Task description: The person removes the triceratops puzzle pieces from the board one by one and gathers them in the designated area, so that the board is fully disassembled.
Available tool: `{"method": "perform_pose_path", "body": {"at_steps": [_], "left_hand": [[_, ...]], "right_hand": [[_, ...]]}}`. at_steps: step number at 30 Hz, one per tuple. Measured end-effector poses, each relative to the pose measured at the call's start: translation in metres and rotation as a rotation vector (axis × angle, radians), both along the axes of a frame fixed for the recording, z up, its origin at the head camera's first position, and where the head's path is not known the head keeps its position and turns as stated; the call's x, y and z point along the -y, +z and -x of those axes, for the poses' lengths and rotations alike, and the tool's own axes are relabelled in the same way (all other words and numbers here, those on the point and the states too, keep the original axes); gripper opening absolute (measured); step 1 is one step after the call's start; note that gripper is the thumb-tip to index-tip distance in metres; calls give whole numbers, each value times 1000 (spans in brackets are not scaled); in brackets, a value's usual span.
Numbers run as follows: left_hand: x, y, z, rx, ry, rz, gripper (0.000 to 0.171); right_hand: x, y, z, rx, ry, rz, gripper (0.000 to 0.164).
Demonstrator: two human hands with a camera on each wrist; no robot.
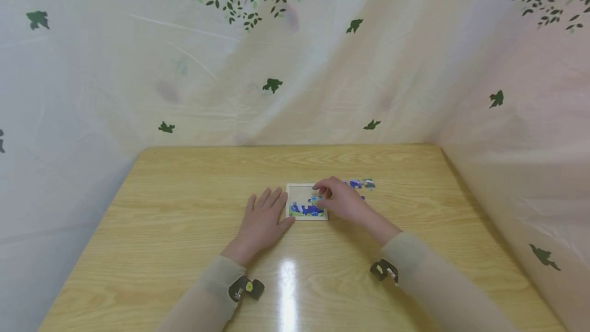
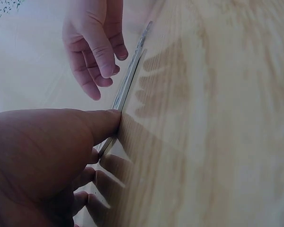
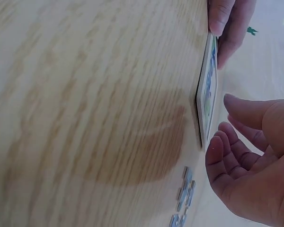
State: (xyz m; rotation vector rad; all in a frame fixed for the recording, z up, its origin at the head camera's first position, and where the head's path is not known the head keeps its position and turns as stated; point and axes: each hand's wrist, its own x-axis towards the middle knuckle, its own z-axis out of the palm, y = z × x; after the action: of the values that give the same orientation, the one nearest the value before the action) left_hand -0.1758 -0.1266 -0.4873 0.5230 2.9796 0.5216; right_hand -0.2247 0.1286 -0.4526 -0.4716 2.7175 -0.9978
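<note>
A small white-rimmed jigsaw tray lies on the table, with joined blue and green puzzle pieces along its near side and bare backing behind them. My left hand lies spread at the tray's left edge, its thumb on the near left corner; the left wrist view shows that thumb pressing the rim. Over the tray's right side hovers my right hand, fingers bent. In the right wrist view its thumb and fingertips stand apart with nothing visible between them.
Several loose puzzle pieces lie on the wooden table behind and right of the tray, partly hidden by the right hand. A pale curtain with printed leaves hangs at the table's back and sides.
</note>
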Motion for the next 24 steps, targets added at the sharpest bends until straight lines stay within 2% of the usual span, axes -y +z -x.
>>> {"method": "perform_pose_path", "body": {"at_steps": [10,24], "left_hand": [[0,0,0,-9,-2,-4,76],[-1,1,-1,3,-1,-9,75]], "right_hand": [[7,-1,2,18,-8,-85,36],[8,-2,3,28,-18,-131,33]]}}
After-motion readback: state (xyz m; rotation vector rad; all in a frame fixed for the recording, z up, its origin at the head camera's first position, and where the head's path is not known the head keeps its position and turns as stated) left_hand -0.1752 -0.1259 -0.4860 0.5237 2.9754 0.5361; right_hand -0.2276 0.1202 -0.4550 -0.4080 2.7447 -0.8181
